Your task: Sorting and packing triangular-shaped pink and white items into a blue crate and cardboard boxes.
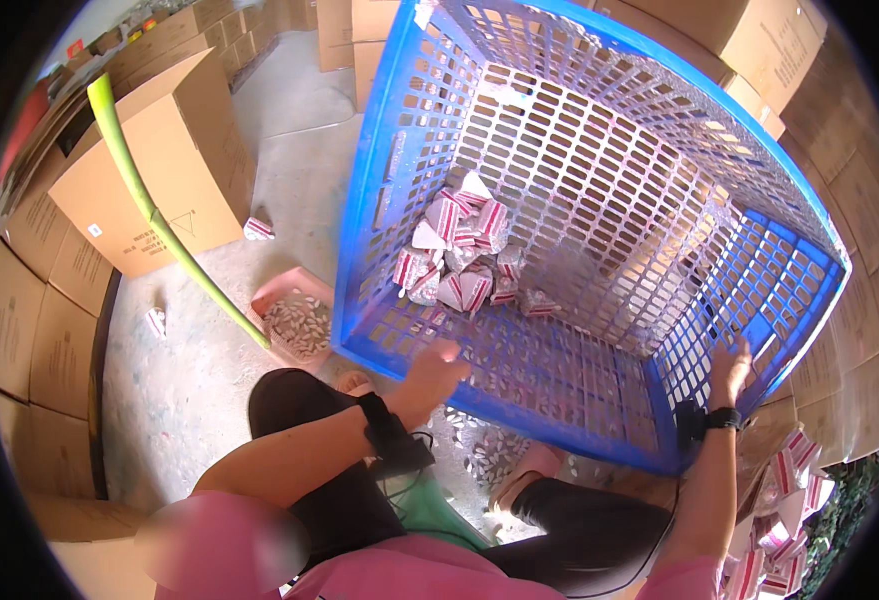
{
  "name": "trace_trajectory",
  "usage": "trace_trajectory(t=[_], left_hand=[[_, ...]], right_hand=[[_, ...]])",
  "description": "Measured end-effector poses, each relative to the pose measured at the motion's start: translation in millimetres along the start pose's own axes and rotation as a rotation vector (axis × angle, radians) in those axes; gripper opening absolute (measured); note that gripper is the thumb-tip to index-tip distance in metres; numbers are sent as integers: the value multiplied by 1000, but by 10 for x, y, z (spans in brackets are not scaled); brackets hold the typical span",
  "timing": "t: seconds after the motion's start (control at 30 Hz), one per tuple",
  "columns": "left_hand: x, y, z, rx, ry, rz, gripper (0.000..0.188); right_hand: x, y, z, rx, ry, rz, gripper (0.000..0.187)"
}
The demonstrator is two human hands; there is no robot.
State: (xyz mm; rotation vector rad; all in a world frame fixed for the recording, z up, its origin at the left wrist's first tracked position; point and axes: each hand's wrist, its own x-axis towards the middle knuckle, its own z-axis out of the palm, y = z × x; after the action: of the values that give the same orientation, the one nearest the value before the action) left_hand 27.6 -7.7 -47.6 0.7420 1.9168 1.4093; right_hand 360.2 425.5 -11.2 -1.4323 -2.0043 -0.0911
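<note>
A large blue plastic crate with slotted walls is tipped so that its open side faces me. Several small white packets with red stripes lie heaped in its left corner. My left hand is closed over the crate's near lower rim, its fingertips partly hidden. On the right, my right hand grips the crate's side wall near its edge, with some fingers out of sight behind it.
A pink dustpan with a long green handle holds white bits. More white bits litter the floor under the crate. Cardboard boxes line both sides. Striped packets are piled at lower right; two loose ones lie on the floor at left.
</note>
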Motion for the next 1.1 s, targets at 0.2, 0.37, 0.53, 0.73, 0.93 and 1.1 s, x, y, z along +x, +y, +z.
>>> trace_trajectory(t=[0.2,0.37,0.53,0.73,0.93,1.1], left_hand=[[-114,653,49,14,-318,317,29],[-195,777,202,105,-327,578,29],[-70,1140,-36,306,-513,511,28],[37,1162,-235,427,-463,494,29],[228,1215,-352,457,-520,546,29],[234,1227,-354,420,-528,590,26]], right_hand=[[-426,-2048,298,309,-407,-243,43],[-562,-3240,1163,544,-667,-419,48],[-470,-4314,2058,462,-481,-753,45],[-577,-5500,2595,228,-512,-1037,34],[-592,-5500,2770,-24,-860,-831,42],[-738,-5465,2697,-73,-979,-840,48]])
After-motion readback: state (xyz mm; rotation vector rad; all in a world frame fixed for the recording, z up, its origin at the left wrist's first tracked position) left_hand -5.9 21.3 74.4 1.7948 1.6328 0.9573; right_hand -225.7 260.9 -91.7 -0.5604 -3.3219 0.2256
